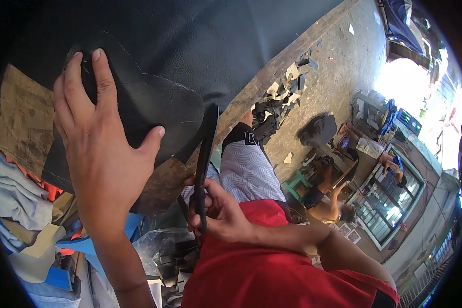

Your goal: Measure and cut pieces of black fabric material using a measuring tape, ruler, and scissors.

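Observation:
My left hand (95, 133) lies palm down on a black leather sheet (190, 46), fingers spread. Thin pale lines curve across the leather around my fingertips. In my right hand (220, 213) I grip a pair of black scissors (208, 149) by the handles, their blades pointing up and away from me. The blades stand by the near right edge of the leather, close to a notch in it. Whether they touch the leather, I cannot tell. My fingers partly hide the handles.
A worn wooden table (23, 108) carries the leather. Folded cloth and material pieces (23, 205) are heaped at left. Black and tan scraps (282, 95) litter the floor beyond the table. Further right are a dark bag (318, 128), a green stool (295, 185) and people sitting (326, 200).

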Demonstrator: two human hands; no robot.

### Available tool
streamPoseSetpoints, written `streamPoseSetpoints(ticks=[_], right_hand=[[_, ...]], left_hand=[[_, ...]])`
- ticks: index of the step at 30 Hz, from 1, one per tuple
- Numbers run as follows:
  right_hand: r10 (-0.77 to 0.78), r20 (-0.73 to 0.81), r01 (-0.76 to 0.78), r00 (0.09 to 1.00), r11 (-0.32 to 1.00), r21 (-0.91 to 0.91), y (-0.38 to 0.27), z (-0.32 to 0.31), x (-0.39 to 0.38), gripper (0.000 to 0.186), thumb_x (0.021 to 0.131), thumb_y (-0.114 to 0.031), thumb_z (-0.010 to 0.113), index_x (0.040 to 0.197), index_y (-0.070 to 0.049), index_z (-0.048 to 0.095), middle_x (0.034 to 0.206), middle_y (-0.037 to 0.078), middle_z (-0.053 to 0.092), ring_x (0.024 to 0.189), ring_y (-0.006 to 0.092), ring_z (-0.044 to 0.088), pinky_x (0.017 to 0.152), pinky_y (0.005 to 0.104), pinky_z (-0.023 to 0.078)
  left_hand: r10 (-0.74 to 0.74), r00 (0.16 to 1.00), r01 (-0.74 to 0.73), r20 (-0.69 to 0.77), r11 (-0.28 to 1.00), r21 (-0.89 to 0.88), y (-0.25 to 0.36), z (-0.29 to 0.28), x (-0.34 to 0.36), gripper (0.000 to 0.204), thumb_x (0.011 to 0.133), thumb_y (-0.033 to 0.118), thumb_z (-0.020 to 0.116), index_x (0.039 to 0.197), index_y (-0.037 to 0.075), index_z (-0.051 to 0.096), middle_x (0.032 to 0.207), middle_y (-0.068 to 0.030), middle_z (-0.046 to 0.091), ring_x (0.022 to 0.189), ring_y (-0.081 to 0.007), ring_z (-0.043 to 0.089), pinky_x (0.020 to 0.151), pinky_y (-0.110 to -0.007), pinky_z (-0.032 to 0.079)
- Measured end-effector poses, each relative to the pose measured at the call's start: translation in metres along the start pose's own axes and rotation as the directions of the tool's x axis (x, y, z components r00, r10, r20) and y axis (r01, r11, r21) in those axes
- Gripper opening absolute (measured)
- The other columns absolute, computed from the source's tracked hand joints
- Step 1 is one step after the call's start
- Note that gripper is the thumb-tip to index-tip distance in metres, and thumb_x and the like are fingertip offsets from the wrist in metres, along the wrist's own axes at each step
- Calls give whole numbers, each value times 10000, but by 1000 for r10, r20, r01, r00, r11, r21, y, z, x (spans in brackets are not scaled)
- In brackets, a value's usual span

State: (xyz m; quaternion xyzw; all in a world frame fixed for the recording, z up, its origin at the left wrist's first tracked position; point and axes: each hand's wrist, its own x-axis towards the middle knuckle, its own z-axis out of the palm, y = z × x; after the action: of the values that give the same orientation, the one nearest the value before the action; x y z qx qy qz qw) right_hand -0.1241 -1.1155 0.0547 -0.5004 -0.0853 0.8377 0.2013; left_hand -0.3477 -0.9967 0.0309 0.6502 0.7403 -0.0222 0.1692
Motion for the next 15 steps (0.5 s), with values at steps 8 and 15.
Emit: streamPoseSetpoints(ticks=[8, 15], right_hand=[[-22, 10, 23, 1000, 991, -128, -22, -13, 0, 723, 956, -95, 787, 1547, -32, 375, 838, 26, 618, 670, 110, 578, 608, 211, 424], [6, -22, -9, 1000, 988, -155, -26, -16, -5, 709, 947, -110, 800, 1528, -20, 403, 824, 2, 581, 665, 92, 540, 593, 212, 385]], left_hand=[[1, 1000, -1, -5, 1000, -4, 0, 0, -1, 1151, 747, 183, 884, 1692, 139, 228, 1688, -170, 227, 1513, -418, 296, 1209, -499, 416], [1, 1000, -1, -10, 1000, 6, 0, 0, -1, 1152, 743, 182, 884, 1692, 145, 231, 1689, -170, 230, 1515, -418, 295, 1205, -497, 422]])
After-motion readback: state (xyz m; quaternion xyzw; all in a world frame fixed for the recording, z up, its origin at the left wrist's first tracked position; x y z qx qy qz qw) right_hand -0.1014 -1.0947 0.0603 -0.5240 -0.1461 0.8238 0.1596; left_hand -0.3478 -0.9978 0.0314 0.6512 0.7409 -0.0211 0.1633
